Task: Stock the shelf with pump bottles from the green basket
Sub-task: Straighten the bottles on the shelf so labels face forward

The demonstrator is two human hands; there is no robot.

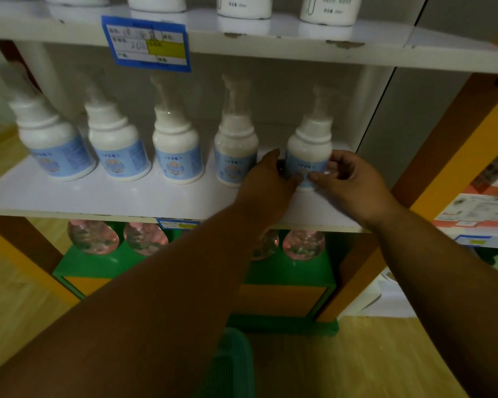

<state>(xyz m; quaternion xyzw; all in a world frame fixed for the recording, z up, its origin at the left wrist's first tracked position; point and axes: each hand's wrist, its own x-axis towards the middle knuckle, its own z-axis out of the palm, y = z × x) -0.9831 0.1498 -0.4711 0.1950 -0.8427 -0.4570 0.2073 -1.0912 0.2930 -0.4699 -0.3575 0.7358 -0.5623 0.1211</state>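
Note:
Several white pump bottles with blue labels stand in a row on the white middle shelf (127, 196). The rightmost pump bottle (309, 145) stands upright near the shelf's right end. My left hand (266, 182) grips its left side and my right hand (352, 179) holds its right side, fingertips on the blue label. Its neighbour, another pump bottle (235, 150), stands just left of my left hand. The green basket (233, 366) is on the floor below, mostly hidden behind my left forearm.
An upper shelf (299, 41) carries more white bottles and a blue price tag (147, 44). Pink round bottles (304, 244) sit on a green lower shelf. A white side panel (385, 119) closes the shelf on the right; boxes (480, 208) lie beyond it.

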